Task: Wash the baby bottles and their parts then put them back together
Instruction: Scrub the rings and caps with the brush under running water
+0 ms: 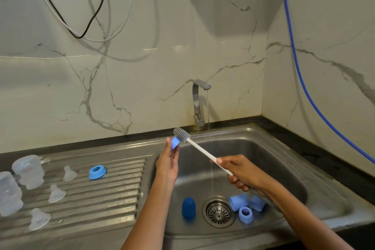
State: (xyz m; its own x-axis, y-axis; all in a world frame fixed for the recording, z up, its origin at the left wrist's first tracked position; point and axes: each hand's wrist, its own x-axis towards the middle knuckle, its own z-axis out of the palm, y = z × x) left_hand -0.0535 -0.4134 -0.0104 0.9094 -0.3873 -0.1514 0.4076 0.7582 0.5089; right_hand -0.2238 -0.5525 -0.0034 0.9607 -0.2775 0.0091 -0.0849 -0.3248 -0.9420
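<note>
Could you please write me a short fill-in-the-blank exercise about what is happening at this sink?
1. The right hand holds the brush by its white ____.
2. The left hand holds a small blue part against the brush's grey ____.
3. On the draining board lie ____ clear teats, such as this one.
4. A thin stream of water runs from the ____ into the sink.

Missing words: handle; bristles; three; tap

Two clear bottles, three teats, two rings, one brush.
</note>
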